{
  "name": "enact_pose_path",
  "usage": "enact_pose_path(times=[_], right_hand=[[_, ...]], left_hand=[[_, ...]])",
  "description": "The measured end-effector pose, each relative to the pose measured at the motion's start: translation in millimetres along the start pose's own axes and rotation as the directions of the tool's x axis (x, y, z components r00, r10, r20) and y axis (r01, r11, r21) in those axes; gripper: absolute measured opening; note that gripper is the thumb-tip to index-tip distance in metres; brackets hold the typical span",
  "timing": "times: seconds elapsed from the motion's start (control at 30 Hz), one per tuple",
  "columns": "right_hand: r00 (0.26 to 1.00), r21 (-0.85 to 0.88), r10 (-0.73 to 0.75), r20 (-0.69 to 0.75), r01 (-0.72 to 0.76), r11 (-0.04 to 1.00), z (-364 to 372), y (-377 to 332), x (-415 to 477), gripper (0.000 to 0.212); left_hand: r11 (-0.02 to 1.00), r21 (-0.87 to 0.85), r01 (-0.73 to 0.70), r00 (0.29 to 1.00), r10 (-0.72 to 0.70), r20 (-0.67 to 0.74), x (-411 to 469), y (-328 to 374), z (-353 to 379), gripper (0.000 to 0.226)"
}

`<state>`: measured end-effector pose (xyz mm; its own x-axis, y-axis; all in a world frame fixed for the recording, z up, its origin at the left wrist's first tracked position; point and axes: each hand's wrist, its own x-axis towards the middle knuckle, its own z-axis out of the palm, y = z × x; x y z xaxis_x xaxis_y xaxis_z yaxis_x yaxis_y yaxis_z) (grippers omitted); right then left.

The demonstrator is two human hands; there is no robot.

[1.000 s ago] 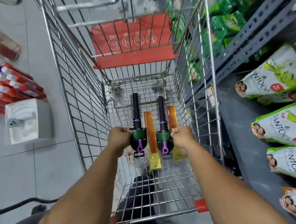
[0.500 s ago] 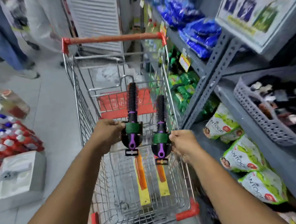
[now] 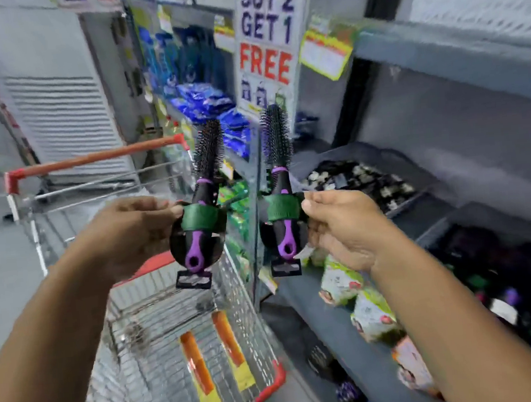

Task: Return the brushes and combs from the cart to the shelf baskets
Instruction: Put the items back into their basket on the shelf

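My left hand (image 3: 131, 233) grips one black round brush (image 3: 205, 180) with a purple handle and green band, held upright above the wire cart (image 3: 157, 308). My right hand (image 3: 341, 226) grips a second matching brush (image 3: 279, 173), upright, in front of the grey shelf upright. Two orange combs (image 3: 197, 363) (image 3: 229, 340) on yellow cards lie flat on the cart floor. A grey shelf basket (image 3: 429, 194) with dark and white items sits right of the right brush. Another basket (image 3: 438, 226) with dark items is at the lower right.
Grey metal shelving (image 3: 437, 48) fills the right side, with green and white packets (image 3: 366, 314) on the lower shelf and blue packets (image 3: 206, 102) further back. A "BUY 2 GET 1 FREE" sign (image 3: 264, 38) hangs behind the brushes. The cart's red handle (image 3: 97, 157) is at far left.
Both hands have lifted the two brushes up out of the cart and toward the right, to shelf height. The two orange combs stay on the cart floor. My view has tilted up.
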<state>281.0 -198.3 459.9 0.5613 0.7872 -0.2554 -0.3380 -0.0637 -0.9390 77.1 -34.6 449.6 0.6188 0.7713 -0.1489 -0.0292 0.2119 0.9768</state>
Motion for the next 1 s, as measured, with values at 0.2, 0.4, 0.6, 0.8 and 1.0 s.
enact_pose_path(times=[0.2,0.4,0.6,0.8,1.0], right_hand=[[0.995,0.117,-0.032,-0.098,0.044,0.992,-70.9,-17.4,-64.9,0.027],[0.951,0.142,-0.012,-0.309,0.059,0.988,-138.6,-11.0,-117.4,0.023],[0.842,0.2,0.029,-0.539,0.095,0.975,-195.6,1.6,-146.0,0.025],[0.702,0.239,0.076,-0.709,0.138,0.961,-234.0,5.5,-164.0,0.013],[0.595,0.262,0.135,-0.792,0.133,0.956,-261.7,11.1,-163.8,0.013]], left_hand=[[0.999,0.0,0.037,0.938,-0.035,0.344,0.3,14.9,69.9,0.049],[0.99,0.05,0.13,0.846,-0.137,0.516,13.2,-9.2,155.1,0.066],[0.954,0.135,0.267,0.768,-0.295,0.569,26.6,-42.9,243.0,0.017],[0.926,0.276,0.259,0.671,-0.378,0.638,46.5,-58.9,318.5,0.012],[0.902,0.365,0.23,0.596,-0.427,0.68,57.2,-76.0,384.7,0.013]])
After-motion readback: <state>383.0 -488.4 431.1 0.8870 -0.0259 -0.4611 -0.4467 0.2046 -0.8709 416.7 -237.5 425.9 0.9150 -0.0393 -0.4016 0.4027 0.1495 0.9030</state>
